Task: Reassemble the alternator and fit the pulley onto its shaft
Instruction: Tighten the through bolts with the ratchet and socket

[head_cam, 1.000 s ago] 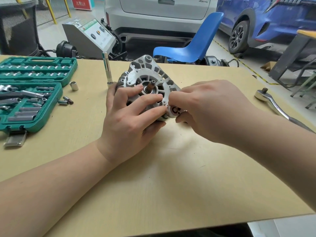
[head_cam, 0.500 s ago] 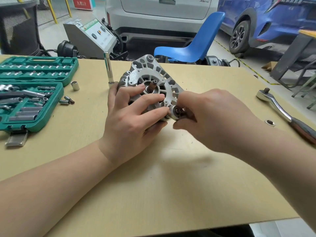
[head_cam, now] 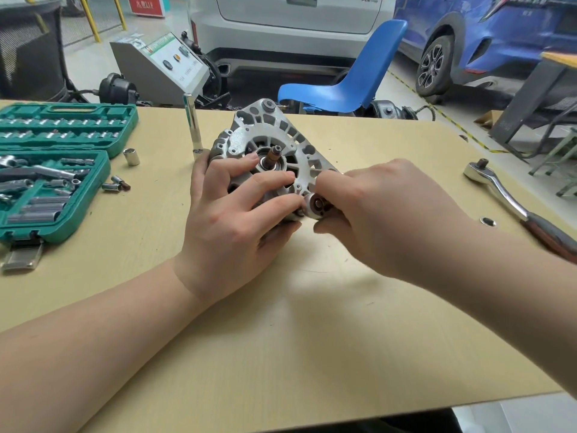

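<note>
alternator (head_cam: 274, 154) sits at centre of frame, slightly above the middle, on the tan table (head_cam: 312, 339). grey cast housing tilted, front face turned toward the camera. shaft (head_cam: 274, 154) protrudes from the middle of the face, brownish, bare at its tip.

left hand (head_cam: 231, 226) comes in from lower left and grips the housing: fingers spread over the front face just below the shaft, thumb tucked under the lower edge. right hand (head_cam: 384, 214) comes in from the right edge; thumb and fingers curled and pinching a small round silver part (head_cam: 317, 206) with a dark centre, held against the lower right edge of the housing, touching the left fingertips. cannot tell whether this part is the pulley or a mounting bush.

just left of the alternator, a long chrome socket (head_cam: 192, 126) stands upright on the table. further left, a short loose socket (head_cam: 131, 156) upright, and two small bits (head_cam: 115, 184) lying near the case edge. green socket set case (head_cam: 62, 170) fills the left edge of frame, lid open, rows of sockets in both halves.

right side of frame: ratchet wrench (head_cam: 505, 195) lies diagonally, head toward the upper left, dark handle running off the right edge. a small nut (head_cam: 487, 221) lies beside it on the table.

behind the table, upper frame: blue chair (head_cam: 349, 79), grey machine with sloped panel (head_cam: 168, 64), white car (head_cam: 296, 26), blue car (head_cam: 487, 35).
</note>
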A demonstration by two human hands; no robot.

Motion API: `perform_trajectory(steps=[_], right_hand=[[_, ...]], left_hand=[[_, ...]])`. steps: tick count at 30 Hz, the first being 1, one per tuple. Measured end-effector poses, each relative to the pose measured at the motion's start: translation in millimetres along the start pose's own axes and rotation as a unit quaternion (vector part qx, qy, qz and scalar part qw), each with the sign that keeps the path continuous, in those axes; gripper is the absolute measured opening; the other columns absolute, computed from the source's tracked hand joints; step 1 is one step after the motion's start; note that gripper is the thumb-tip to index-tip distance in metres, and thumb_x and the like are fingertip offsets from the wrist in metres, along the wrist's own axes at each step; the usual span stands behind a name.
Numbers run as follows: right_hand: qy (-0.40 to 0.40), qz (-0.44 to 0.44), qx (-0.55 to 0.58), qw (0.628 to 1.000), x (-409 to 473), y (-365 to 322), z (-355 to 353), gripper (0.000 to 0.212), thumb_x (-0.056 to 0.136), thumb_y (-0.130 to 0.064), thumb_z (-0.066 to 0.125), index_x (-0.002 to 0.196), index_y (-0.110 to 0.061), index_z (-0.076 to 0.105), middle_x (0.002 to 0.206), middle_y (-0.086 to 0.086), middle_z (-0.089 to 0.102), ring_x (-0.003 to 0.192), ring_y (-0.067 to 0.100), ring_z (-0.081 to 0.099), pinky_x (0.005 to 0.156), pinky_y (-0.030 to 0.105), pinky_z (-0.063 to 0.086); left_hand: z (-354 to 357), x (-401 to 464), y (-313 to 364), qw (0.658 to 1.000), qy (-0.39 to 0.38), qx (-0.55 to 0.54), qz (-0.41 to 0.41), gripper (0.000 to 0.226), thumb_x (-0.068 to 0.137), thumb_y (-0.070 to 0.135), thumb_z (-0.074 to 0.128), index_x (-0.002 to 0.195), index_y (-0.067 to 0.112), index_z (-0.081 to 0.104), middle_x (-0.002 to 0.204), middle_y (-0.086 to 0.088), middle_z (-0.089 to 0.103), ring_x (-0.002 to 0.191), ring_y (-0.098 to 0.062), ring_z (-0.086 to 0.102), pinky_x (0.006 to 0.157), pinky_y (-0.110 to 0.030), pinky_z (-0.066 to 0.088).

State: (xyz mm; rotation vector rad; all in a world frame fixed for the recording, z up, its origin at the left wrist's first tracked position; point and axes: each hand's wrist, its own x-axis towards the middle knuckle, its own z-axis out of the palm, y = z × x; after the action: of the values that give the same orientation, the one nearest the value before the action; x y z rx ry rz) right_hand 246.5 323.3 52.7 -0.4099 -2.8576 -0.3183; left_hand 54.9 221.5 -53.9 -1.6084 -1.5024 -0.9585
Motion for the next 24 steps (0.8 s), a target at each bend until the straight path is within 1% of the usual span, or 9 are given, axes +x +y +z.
perform_trajectory(steps=[4, 6, 8, 10, 13, 15, 19, 22, 24], right_hand=[[0.033, 0.122, 0.168, 0.978, -6, -14, 11, 0.037, 0.087, -0.054, 0.074, 0.087, -0.023, 0.054, 0.07, -0.008, 0.051, 0.067, 0.022, 0.052, 0.057, 0.033, 0.034], [0.035, 0.147, 0.208, 0.966, -6, -16, 12, 0.034, 0.084, -0.054, 0.077, 0.085, -0.026, 0.058, 0.069, -0.01, 0.054, 0.066, 0.015, 0.054, 0.055, 0.029, 0.036], [0.018, 0.136, 0.195, 0.971, -5, -13, 8, 0.034, 0.084, -0.054, 0.078, 0.086, -0.026, 0.058, 0.07, -0.01, 0.055, 0.067, 0.017, 0.053, 0.056, 0.03, 0.037], [0.0, 0.103, 0.13, 0.986, -4, -8, 3, 0.033, 0.087, -0.05, 0.076, 0.091, -0.025, 0.056, 0.073, -0.006, 0.055, 0.071, 0.026, 0.051, 0.058, 0.034, 0.038], [0.009, -0.005, -0.029, 1.0, 0, -1, -4, 0.035, 0.092, -0.029, 0.072, 0.091, -0.03, 0.038, 0.075, -0.004, 0.058, 0.072, 0.034, 0.055, 0.052, 0.033, 0.034], [0.004, -0.044, -0.075, 0.996, 5, 3, -9, 0.042, 0.092, -0.02, 0.07, 0.093, -0.032, 0.03, 0.073, -0.004, 0.058, 0.069, 0.034, 0.056, 0.051, 0.031, 0.029], [-0.03, -0.033, -0.074, 0.996, 5, 4, -8, 0.028, 0.103, -0.037, 0.056, 0.096, -0.026, 0.032, 0.074, -0.002, 0.052, 0.067, 0.035, 0.053, 0.056, 0.035, 0.031], [-0.016, 0.008, -0.028, 0.999, -1, -4, -1, 0.032, 0.101, -0.043, 0.06, 0.095, -0.025, 0.034, 0.067, -0.004, 0.038, 0.065, 0.033, 0.045, 0.059, 0.037, 0.031], [-0.013, 0.077, 0.032, 0.996, -2, -9, 2, 0.035, 0.096, -0.048, 0.066, 0.091, -0.025, 0.041, 0.067, -0.006, 0.037, 0.068, 0.03, 0.044, 0.058, 0.037, 0.03]], left_hand=[[0, -1, 0, 1.0, 0.009, -0.008, -0.006, 0.02, 0.096, 0.035, 0.083, 0.103, 0.017, 0.086, 0.124, -0.002, 0.078, 0.122, -0.036, 0.05, 0.093, -0.073, 0.05], [-1, -2, 0, 1.0, 0.008, -0.013, -0.008, 0.019, 0.095, 0.035, 0.084, 0.102, 0.017, 0.086, 0.123, -0.002, 0.078, 0.122, -0.035, 0.049, 0.092, -0.073, 0.05], [-2, -1, 0, 1.0, 0.001, -0.013, -0.005, 0.019, 0.095, 0.035, 0.084, 0.103, 0.018, 0.086, 0.124, -0.003, 0.078, 0.122, -0.035, 0.049, 0.092, -0.072, 0.05], [-2, 1, 0, 1.0, -0.005, -0.011, 0.0, 0.018, 0.096, 0.034, 0.083, 0.104, 0.018, 0.086, 0.125, -0.002, 0.078, 0.122, -0.035, 0.048, 0.092, -0.071, 0.05], [-2, 1, -1, 1.0, -0.013, -0.005, 0.003, 0.018, 0.097, 0.035, 0.082, 0.107, 0.02, 0.085, 0.128, -0.001, 0.077, 0.123, -0.036, 0.049, 0.094, -0.071, 0.049], [-2, 0, -1, 1.0, -0.015, 0.0, 0.003, 0.018, 0.098, 0.035, 0.08, 0.109, 0.022, 0.085, 0.129, 0.0, 0.076, 0.124, -0.036, 0.049, 0.095, -0.07, 0.049], [-1, 0, -2, 1.0, -0.007, 0.0, 0.005, 0.017, 0.098, 0.034, 0.08, 0.108, 0.022, 0.085, 0.127, 0.0, 0.077, 0.122, -0.037, 0.05, 0.094, -0.07, 0.048], [1, 0, -1, 1.0, -0.003, 0.006, 0.004, 0.017, 0.097, 0.034, 0.081, 0.107, 0.021, 0.085, 0.126, -0.001, 0.077, 0.122, -0.036, 0.05, 0.094, -0.07, 0.049], [1, 1, -1, 1.0, 0.001, 0.004, 0.001, 0.018, 0.096, 0.034, 0.082, 0.107, 0.021, 0.085, 0.125, -0.001, 0.077, 0.122, -0.036, 0.051, 0.095, -0.07, 0.049]])
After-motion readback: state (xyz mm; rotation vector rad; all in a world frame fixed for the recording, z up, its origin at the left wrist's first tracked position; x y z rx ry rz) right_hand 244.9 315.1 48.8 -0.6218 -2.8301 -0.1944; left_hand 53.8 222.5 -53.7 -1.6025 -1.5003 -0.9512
